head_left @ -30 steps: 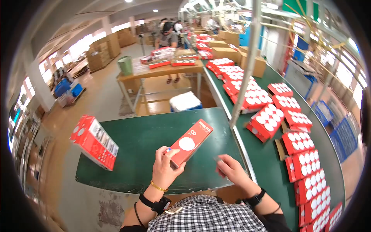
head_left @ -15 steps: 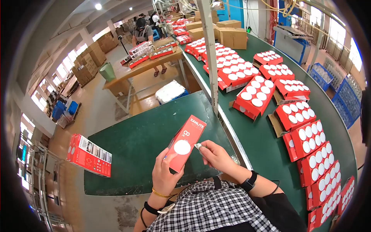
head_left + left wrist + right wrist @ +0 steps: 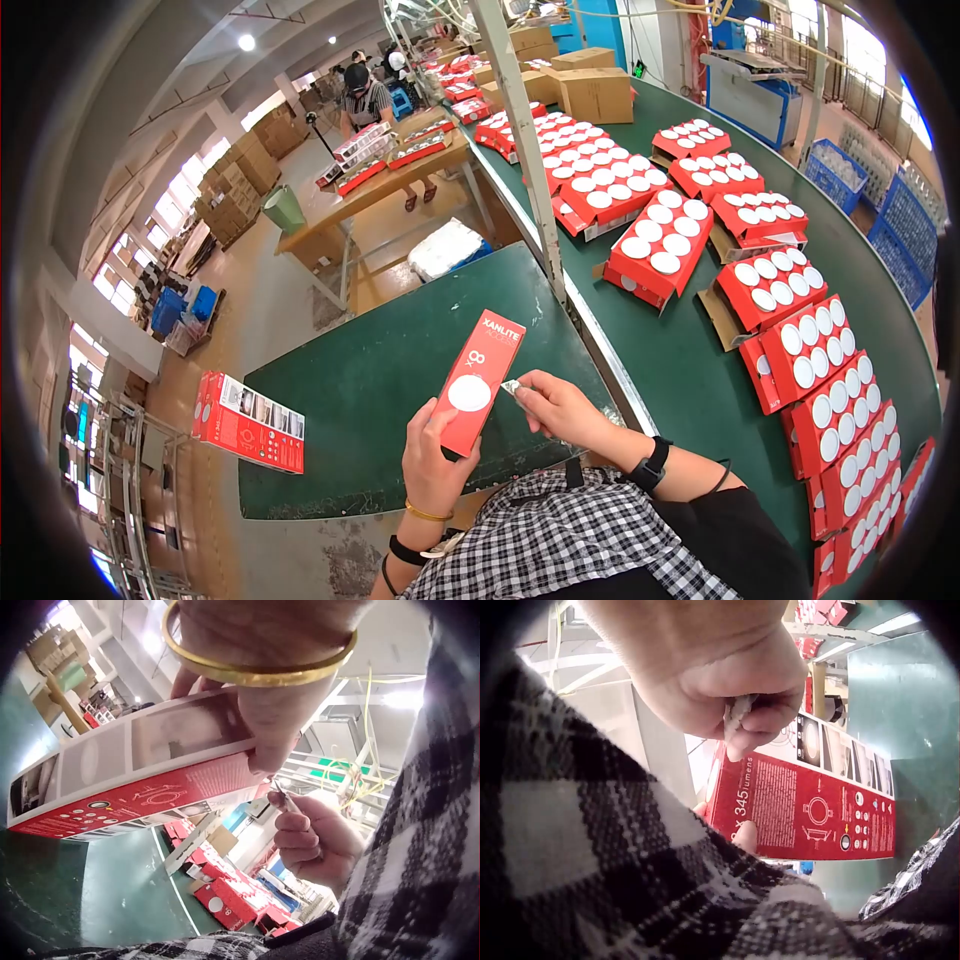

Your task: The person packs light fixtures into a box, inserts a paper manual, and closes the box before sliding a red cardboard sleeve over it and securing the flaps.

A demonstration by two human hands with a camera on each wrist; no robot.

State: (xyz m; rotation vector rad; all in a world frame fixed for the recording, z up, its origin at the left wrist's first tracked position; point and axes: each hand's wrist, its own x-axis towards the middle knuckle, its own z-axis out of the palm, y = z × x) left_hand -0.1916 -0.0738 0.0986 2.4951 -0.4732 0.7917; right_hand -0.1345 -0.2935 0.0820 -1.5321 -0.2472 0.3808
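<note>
My left hand grips the lower end of a red cardboard lamp box marked XANLITE and 8x, tilted above the green table. In the left wrist view, pictures and line drawings cover the sides of the box. My right hand pinches a small, crumpled whitish piece close beside the box's right edge. In the right wrist view this piece pokes out between thumb and curled fingers, over the box's printed side; I cannot tell what it is.
Another red box stands at the left end of the green table. On the right, a green conveyor bears many red boxes with white circles. A metal post rises beside it. Farther back, a person is by a wooden table.
My right hand has come in from the right to the box's edge, the small piece in its fingers. The box, still in my left hand, is turned more upright in view.
</note>
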